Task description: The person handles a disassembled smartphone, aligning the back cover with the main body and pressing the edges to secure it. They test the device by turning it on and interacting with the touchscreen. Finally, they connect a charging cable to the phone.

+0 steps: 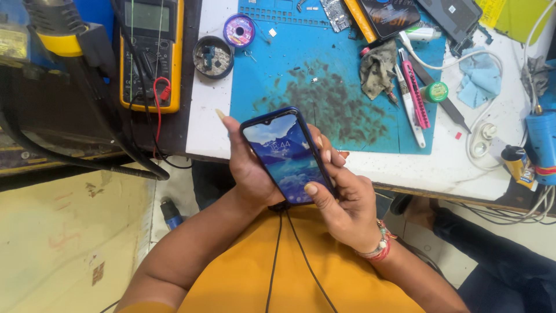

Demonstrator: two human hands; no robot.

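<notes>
- Right hand point(347, 203) sits closest, fingers wrapped on the right edge of the dark blue-rimmed smartphone with lit screen point(288, 155), thumb on the glass.
- Left hand point(250, 168) cradles it from behind, clamped on.
- Phone's long axis tilts up-left, hovering just short of the white surface point(214, 133) and its blue work mat point(278, 75).

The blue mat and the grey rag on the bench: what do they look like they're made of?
Blue mat: likely silicone or rubber, matte, with moulded compartments along its far edge and dark smudges.
Grey rag: woven cloth by the look, crumpled in soft folds, stained.
</notes>
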